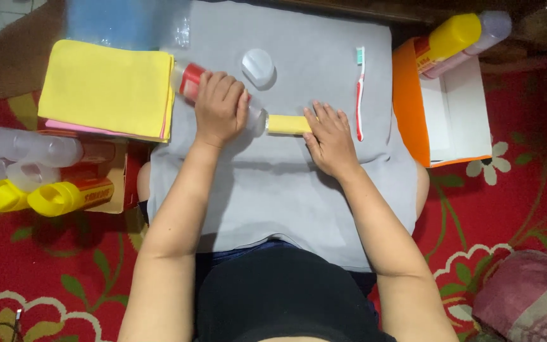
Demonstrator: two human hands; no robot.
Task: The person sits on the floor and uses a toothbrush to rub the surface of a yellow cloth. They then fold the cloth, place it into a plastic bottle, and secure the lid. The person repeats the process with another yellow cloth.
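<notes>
My left hand (221, 106) grips a clear plastic bottle (191, 81) with a red label, lying on its side on a grey cloth (273, 190) spread over my lap. A rolled yellow cloth (286, 124) sticks out of the bottle's open mouth. My right hand (329, 136) pinches the far end of that yellow roll. The bottle's clear cap (258, 66) lies just above on the grey cloth. To the right of my right hand lies a red and white toothbrush (359, 95).
A stack of folded yellow and pink cloths (106, 88) sits at left. Below it lie several bottles with yellow caps (64, 196). An orange and white box (447, 107) at right holds another yellow-capped bottle (454, 38). Red patterned carpet (508, 209) surrounds everything.
</notes>
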